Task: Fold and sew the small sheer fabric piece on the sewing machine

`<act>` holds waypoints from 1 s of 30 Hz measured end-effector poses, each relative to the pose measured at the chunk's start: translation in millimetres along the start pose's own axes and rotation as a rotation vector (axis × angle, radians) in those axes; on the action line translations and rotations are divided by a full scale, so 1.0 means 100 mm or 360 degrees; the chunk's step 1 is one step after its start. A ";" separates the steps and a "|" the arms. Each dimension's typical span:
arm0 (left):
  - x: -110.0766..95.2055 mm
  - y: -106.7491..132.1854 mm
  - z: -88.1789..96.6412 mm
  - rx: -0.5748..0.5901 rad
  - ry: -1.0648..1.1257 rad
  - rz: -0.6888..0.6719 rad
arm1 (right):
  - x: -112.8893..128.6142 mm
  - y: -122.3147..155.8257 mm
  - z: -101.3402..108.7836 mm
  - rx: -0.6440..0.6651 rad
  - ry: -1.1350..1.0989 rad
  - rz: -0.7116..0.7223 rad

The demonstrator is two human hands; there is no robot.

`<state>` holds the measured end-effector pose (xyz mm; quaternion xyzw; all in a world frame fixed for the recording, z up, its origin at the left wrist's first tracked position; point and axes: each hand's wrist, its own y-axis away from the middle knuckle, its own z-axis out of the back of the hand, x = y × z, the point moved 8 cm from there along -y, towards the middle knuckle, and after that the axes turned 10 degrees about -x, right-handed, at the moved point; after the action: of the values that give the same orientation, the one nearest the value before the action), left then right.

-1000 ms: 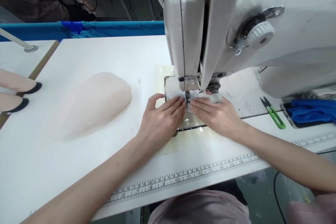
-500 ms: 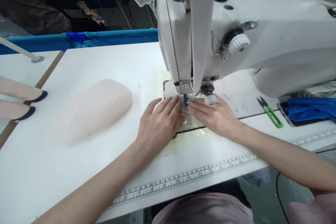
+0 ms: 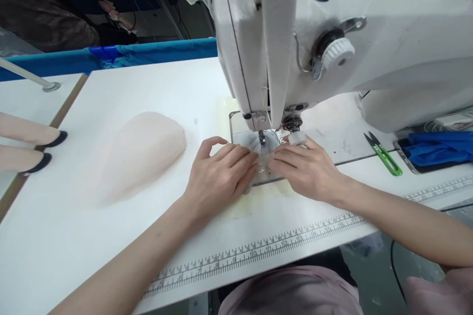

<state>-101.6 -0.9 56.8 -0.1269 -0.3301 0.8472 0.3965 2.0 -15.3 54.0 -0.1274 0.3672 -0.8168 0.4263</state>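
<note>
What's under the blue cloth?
A dark, silver-edged slab, probably a phone: its left end and near edge stick out. The cloth covers the rest, so anything else beneath can't be seen.

Green-handled scissors (image 3: 386, 158) lie at 3 o'clock, blades toward 11, near a phone (image 3: 409, 161) partly covered by a bunched blue cloth (image 3: 441, 147). A printed ruler (image 3: 251, 255) runs along the near edge of the white table (image 3: 74, 256), through 6 o'clock. At 9 o'clock, 2 beige tubes (image 3: 31, 129) with black ends overlap a brown strip (image 3: 68, 101). Teal fabric (image 3: 162, 50) borders the far edge at 11 o'clock; beyond, at 10, is a person (image 3: 37, 10) in dark clothes.
</note>
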 end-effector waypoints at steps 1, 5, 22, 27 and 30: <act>0.00 0.00 0.00 -0.0009 0.0011 0.0007 | -0.01 0.00 0.01 -0.0008 0.0029 -0.0010; 0.00 0.02 -0.07 0.0052 0.0092 0.0045 | -0.06 0.04 -0.06 0.0106 0.0131 -0.0077; -0.14 0.10 -0.16 0.0196 -0.0077 -0.0082 | -0.20 0.10 -0.22 0.0312 0.0219 -0.0146; -0.14 0.09 -0.16 0.0179 -0.0105 -0.0090 | -0.19 0.09 -0.21 0.0316 0.0242 -0.0122; -0.16 0.08 -0.15 0.0164 -0.0115 -0.0097 | -0.19 0.10 -0.22 0.0340 0.0237 -0.0127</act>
<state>-88.9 -9.4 39.6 -0.0656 -0.3037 0.8547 0.4158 8.2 7.0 34.1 -0.0349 0.3033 -0.8748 0.3761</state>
